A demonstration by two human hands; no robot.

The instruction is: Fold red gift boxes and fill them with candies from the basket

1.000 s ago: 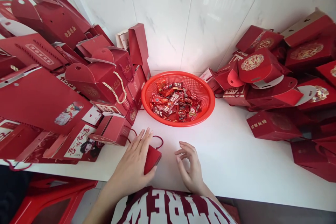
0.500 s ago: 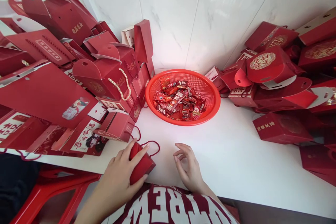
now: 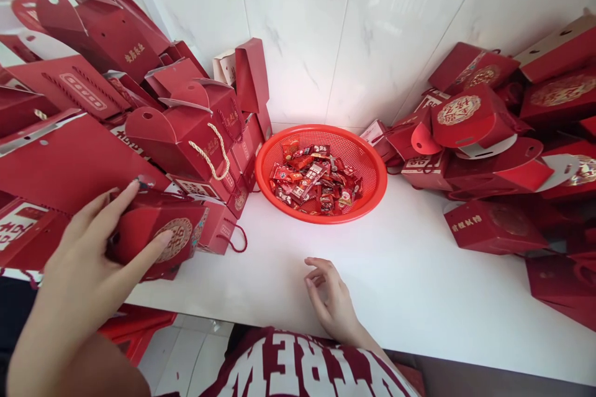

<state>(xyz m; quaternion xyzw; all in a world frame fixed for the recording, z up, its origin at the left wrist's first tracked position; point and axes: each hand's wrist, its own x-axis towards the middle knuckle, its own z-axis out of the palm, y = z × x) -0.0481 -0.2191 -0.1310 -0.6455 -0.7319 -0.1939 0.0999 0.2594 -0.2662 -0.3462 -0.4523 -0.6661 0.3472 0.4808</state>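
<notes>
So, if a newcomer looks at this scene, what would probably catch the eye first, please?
Probably the bright red basket of small wrapped packets, in the middle of the white table. Next, perhaps the red boxes crowded on the left and right of it. At lower left, the left hand holds a box with a round gold emblem.

A tiled room, home or shop unclear: white table (image 3: 372,248) beneath the right hand (image 3: 331,304), red plastic colander (image 3: 321,219) of wrapped candies (image 3: 310,180) beyond it, red gift boxes (image 3: 161,131) heaped beyond the left hand (image 3: 86,267), marble-patterned wall tiles (image 3: 288,31) farther ahead.
</notes>
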